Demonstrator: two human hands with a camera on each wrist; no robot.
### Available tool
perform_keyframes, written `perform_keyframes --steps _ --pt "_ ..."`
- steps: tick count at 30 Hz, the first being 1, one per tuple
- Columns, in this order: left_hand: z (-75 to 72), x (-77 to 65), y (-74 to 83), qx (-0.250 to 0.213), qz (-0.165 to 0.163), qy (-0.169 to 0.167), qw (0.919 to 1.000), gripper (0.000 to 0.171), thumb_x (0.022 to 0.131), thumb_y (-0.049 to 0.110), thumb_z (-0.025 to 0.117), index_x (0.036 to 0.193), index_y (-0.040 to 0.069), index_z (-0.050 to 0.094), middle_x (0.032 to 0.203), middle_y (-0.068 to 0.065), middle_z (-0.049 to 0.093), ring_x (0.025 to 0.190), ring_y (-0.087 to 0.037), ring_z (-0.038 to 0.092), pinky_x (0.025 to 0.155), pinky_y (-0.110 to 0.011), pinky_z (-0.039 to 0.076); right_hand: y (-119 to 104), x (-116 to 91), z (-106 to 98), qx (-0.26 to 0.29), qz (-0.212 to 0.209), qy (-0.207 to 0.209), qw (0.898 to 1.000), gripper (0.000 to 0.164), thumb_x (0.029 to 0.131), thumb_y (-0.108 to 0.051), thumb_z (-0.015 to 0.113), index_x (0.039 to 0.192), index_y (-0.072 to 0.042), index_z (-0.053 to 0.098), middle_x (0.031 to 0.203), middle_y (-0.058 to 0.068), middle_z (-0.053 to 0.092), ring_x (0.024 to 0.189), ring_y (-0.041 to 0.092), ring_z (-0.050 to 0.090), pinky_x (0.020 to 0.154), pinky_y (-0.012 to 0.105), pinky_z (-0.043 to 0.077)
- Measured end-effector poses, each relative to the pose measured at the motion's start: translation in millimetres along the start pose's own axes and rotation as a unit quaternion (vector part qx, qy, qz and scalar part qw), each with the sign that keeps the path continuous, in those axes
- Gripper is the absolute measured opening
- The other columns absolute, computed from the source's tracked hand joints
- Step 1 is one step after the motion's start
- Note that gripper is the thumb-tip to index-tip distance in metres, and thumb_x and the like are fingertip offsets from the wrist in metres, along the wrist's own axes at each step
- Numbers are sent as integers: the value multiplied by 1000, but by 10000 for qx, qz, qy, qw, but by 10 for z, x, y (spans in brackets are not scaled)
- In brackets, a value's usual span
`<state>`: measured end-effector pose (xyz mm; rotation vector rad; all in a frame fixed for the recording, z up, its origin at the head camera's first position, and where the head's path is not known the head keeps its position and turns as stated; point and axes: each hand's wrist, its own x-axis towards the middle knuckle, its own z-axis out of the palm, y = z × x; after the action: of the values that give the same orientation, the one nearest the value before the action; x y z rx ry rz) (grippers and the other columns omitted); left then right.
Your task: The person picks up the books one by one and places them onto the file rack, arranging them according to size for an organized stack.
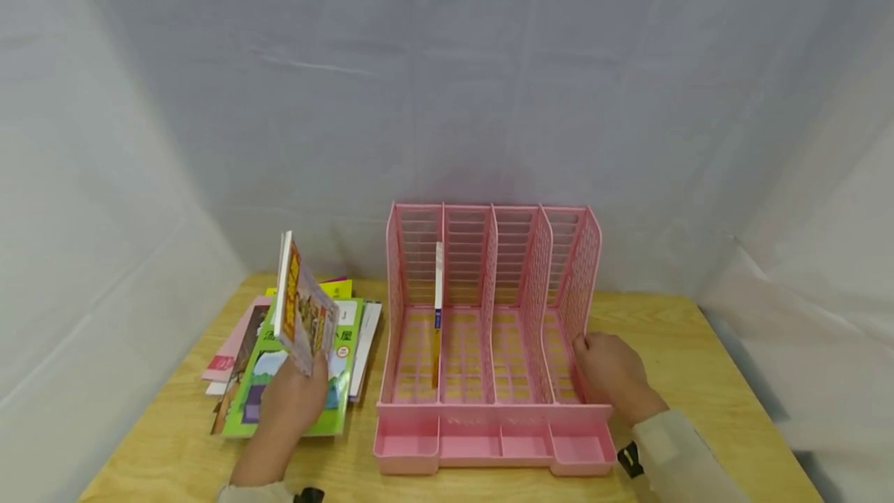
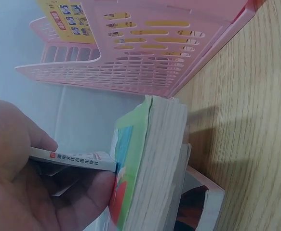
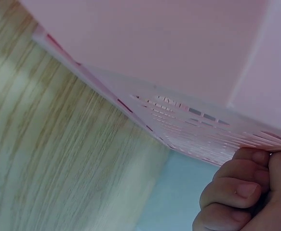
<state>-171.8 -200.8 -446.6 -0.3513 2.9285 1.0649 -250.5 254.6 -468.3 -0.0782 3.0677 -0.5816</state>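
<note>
My left hand (image 1: 293, 398) grips a thin paperback book (image 1: 312, 317) and holds it on edge over the book pile. In the left wrist view, the thumb and fingers pinch the book's white spine (image 2: 77, 160), whose end meets the green cover of a thick book (image 2: 152, 159). To the right stands a pink desktop file rack (image 1: 496, 411) with upright dividers. My right hand (image 1: 611, 371), its fingers curled, pinches the front edge of the rack's right side wall (image 3: 188, 127). One slim book (image 1: 438, 309) stands in the rack against the leftmost divider.
Beneath the held book lies a pile with a green picture book (image 1: 244, 418) on top and pink, yellow and white ones sticking out. Shallow trays (image 1: 471, 445) run along the rack's front. Pale sheeting (image 1: 454, 99) hangs behind the wooden table (image 1: 663, 348).
</note>
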Motion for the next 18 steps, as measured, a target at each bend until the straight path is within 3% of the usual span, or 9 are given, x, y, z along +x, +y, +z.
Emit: perform_keyframes --steps 3,6,14,18 --pt "-6 11 -18 -91 -87 -24 9999 70 111 42 29 157 -10 28 151 -37 42 112 -45 63 75 -49 55 10 -5 -2 113 61 48 9999 51 111 -35 35 69 -13 53 67 4 53 64 21 49 63 39 42" --pt "-25 26 -64 -257 -168 -72 9995 72 110 45 30 152 -14 34 143 -40 48 93 -36 66 60 -38 51 6 7 8 162 58 131 9998 51 110 -34 37 66 -13 51 64 3 51 62 20 47 64 39 41" --pt "-49 35 -146 -313 -201 -60 9993 74 110 47 30 153 -13 33 144 -40 48 96 -38 66 64 -42 53 -71 27 28 47 21 70 10000 50 111 -34 36 70 -13 54 68 4 52 65 21 48 64 39 42" --pt "-11 22 -109 -472 -193 95 9987 72 110 45 31 155 -11 31 148 -38 45 110 -51 63 76 -55 55 -55 -9 22 41 153 5 9999 49 111 -34 36 70 -12 54 69 5 53 66 22 49 65 39 42"
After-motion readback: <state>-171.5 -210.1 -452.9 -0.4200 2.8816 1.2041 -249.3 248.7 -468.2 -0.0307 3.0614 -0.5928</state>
